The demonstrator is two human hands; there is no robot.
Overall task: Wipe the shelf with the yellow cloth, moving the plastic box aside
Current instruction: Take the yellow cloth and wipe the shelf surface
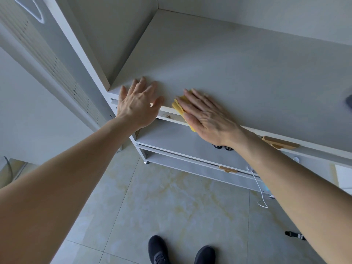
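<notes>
Down by the shelf's [238, 69] front edge, two dark shoes [158, 249] stood on the tiled floor. Above them, the right hand [204, 115] pressed flat, fingers straight and together, hiding most of the one yellow cloth [179, 106] on that edge. The left hand [138, 103] lay beside it, fingers spread wide, holding nothing. A dark shape [349, 101], cut off, sat further right.

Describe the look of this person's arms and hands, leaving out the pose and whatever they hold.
Both arms are bare from the frame's edge down to the wrist, with no sleeves showing. The left hand and right hand wear no gloves, and no rings, watch or bracelet are visible. Fingernails are short and unpainted.
</notes>
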